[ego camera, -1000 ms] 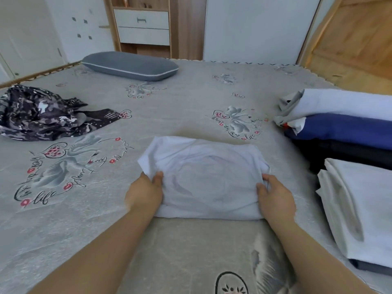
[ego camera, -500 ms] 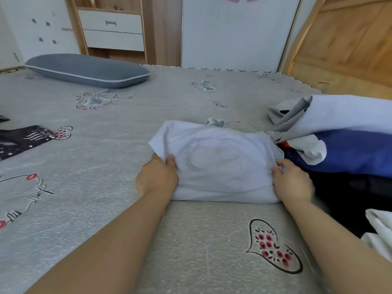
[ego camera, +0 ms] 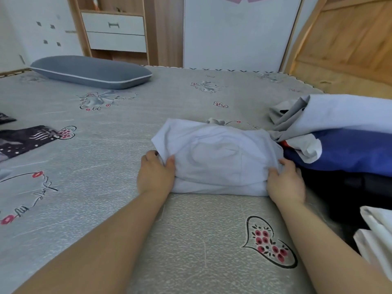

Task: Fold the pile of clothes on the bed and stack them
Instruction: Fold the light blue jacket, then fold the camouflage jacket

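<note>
A folded pale blue-white garment (ego camera: 218,158) lies on the bed in front of me. My left hand (ego camera: 156,174) grips its left edge, thumb on top and fingers under the cloth. My right hand (ego camera: 285,180) grips its right edge the same way. Right beside it stands a stack of folded clothes (ego camera: 347,132): a white piece on top, a blue one under it, dark ones at the bottom. A dark patterned garment (ego camera: 23,140) lies unfolded at the far left.
The grey printed bedspread (ego camera: 106,158) covers the bed. A grey pillow (ego camera: 91,72) lies at the back left. More folded white cloth (ego camera: 377,236) sits at the right edge. A wooden cabinet with drawers (ego camera: 114,30) and a wooden door (ego camera: 347,39) stand behind the bed.
Both hands have slid the folded pale garment to the right, up against the stack. The view has turned right, so the dark patterned garment is now mostly out of frame.
</note>
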